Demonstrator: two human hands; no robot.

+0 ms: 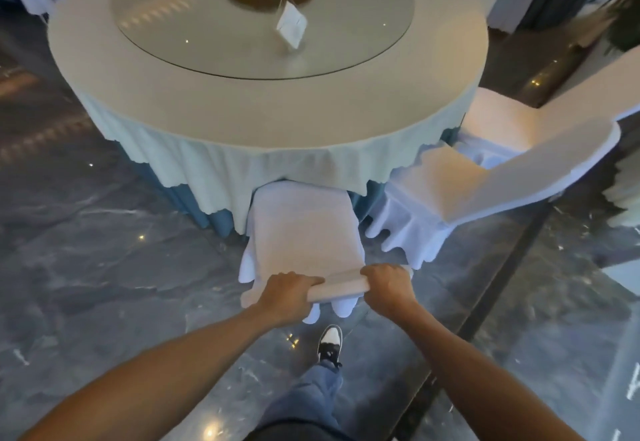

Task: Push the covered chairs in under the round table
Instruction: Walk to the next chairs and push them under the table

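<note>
covered chair (303,229) sits partly under the round counter (266,105), both hands (289,293) (388,285) wrapped around its top rail. beside the counter's right edge, two more chairs (433,191) (498,129) remain unpushed.

Covered chair (304,229): plain white cover, no pattern. Second covered chair (450,184) at right: same white. Tabletop (433,70): cream cloth, pale mint overlay hanging with jagged hem, blue skirt beneath. Glass turntable (194,25): clear, dark bronze disc at centre. Card (291,25): white. Floor (104,250): dark grey-blue marble, white veining. Shoe (329,342): black and white. Trouser leg (311,395): faded blue denim.
</note>
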